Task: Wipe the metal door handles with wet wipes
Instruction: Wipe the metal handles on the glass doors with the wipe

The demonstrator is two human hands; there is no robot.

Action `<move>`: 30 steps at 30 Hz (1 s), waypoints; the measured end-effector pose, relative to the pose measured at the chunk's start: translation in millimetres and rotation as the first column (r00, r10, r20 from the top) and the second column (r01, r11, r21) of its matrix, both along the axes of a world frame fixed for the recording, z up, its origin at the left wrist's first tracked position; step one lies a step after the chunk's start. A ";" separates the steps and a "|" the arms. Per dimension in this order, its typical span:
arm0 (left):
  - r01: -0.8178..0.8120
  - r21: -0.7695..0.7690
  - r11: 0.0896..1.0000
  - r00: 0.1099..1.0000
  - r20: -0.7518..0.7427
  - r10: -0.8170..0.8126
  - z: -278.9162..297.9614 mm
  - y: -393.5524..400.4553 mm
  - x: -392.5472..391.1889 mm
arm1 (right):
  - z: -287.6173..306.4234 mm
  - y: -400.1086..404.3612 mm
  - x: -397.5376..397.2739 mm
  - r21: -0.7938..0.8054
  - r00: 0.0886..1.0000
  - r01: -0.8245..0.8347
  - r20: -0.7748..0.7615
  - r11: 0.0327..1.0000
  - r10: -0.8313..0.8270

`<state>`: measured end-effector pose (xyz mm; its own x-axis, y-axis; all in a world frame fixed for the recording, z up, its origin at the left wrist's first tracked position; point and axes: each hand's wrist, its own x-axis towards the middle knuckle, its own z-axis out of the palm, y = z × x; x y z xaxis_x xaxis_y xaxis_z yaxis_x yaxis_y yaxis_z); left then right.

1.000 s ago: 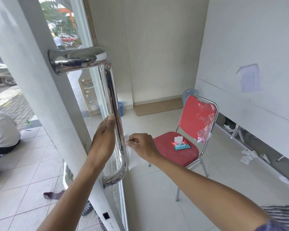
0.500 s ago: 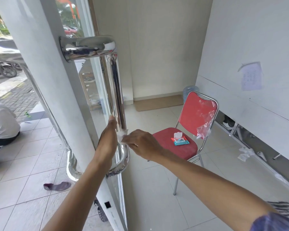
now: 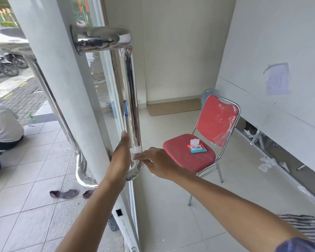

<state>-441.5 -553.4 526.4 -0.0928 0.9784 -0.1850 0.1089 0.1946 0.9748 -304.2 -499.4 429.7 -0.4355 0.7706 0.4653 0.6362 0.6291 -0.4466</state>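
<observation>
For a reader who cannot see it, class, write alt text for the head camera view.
Two bare hands wrap a white wet wipe around the lower end of a shiny metal door handle: the left hand behind the bar, the right hand pinching the wipe. Beyond, an open wipe packet lies on a red chair.

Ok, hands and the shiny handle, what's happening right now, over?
Left hand flat against shiny metal door handle. Right hand pressing white wet wipe on its lower end. Nothing blocking.

A red chair (image 3: 198, 157) stands near the white wall (image 3: 271, 42).
</observation>
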 end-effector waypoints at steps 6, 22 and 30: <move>0.072 -0.033 0.997 0.997 -0.005 -0.072 -1.3 -5.1 -3.2 | -23.8 -27.2 -4.7 0.086 0.983 0.046 -0.179 0.995 -0.030; 0.266 0.088 0.960 0.962 -0.085 -0.259 -11.5 -40.8 -38.8 | -47.3 -74.5 -43.0 0.007 0.868 0.277 -0.430 0.961 -0.247; 0.183 0.306 0.934 0.969 -0.215 -0.120 -21.7 -58.5 -68.5 | -50.0 -85.8 -68.5 0.010 0.859 0.309 -0.432 0.951 -0.275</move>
<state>-510.0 -611.8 504.8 0.0590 0.9873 0.1476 0.3015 -0.1585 0.9402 -372.7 -585.3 379.7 0.0544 0.7865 0.6152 0.5587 0.4867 -0.6716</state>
